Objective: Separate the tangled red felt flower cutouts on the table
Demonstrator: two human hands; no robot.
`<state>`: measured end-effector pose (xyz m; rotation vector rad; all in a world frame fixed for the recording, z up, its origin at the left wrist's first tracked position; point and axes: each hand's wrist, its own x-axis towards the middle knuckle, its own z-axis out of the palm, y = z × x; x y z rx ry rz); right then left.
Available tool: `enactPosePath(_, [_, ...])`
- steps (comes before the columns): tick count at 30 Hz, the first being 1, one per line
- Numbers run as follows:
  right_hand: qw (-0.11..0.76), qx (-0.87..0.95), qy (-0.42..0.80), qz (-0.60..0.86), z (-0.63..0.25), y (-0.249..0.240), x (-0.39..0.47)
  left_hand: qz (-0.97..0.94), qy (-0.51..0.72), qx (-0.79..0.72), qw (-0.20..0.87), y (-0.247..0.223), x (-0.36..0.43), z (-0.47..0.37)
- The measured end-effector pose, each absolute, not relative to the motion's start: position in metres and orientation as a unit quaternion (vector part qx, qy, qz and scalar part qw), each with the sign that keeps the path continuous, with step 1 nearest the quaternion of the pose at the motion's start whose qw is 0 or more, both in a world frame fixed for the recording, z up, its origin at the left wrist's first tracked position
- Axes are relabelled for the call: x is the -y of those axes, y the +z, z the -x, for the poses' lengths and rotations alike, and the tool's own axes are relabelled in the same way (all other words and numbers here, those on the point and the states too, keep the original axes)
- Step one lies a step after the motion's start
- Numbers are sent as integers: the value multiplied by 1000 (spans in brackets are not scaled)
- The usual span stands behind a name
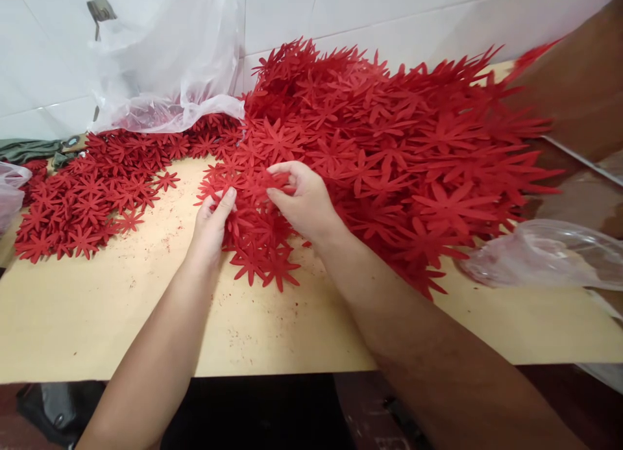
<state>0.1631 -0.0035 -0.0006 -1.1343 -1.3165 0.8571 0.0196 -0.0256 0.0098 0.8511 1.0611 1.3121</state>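
Between thumb and fingers, my right hand (304, 200) pinches a red flower-shaped cutout (260, 185) with long narrow petals. My left hand (214, 223) is closed, its thumb laid over curled fingers, at the left edge of the same cutouts; a red piece (236, 224) shows at its fingertips. Below and between the hands lie loose red cutouts (265, 265) on the pale table (272, 339). Behind my right hand rises a large heap of red cutouts (360, 138), overlapping so that single pieces are hard to tell apart.
A second pile of red cutouts (92, 197) lies to the left. A clear plastic bag (165, 67) hangs above it against the tiled wall (389, 15). At the right are another clear bag (540, 252) and a brown cardboard-like surface (579, 80). Small red scraps dot the table.
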Motion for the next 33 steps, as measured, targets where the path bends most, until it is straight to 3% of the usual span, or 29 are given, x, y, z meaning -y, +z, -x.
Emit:
enactPosePath(5, [519, 667, 153, 511, -163, 3, 11, -310, 561, -454, 619, 8, 21, -15])
enactPosePath(11, [435, 723, 111, 525, -149, 8, 25, -320, 547, -446, 632, 12, 26, -16])
enactPosePath(15, [447, 710, 95, 535, -150, 8, 22, -361, 543, -431, 624, 12, 28, -17])
enactPosePath(25, [493, 617, 451, 416, -142, 8, 24, -401, 586, -425, 562, 4, 24, -19])
enactPosePath(33, [521, 580, 503, 373, -149, 7, 15, -393, 602, -411, 561, -1, 20, -18])
